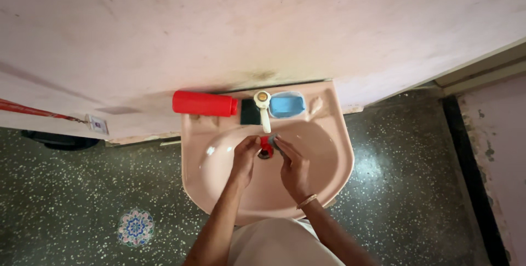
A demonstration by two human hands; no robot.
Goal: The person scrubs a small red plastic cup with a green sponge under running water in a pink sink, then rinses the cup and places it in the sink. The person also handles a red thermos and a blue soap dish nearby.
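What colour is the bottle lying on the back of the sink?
The bottle is bright red, seen best in the head view.

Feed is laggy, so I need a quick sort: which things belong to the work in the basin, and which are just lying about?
In use: left hand, right hand, small red object between them, pink washbasin, tap.

Lying about: red bottle, blue soap dish, dark sponge.

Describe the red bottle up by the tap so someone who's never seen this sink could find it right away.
Start at the pink sink against the wall. On its back ledge, left of the cream tap, lies the red bottle on its side. It is the only red cylinder there; the soap dish right of the tap is blue.
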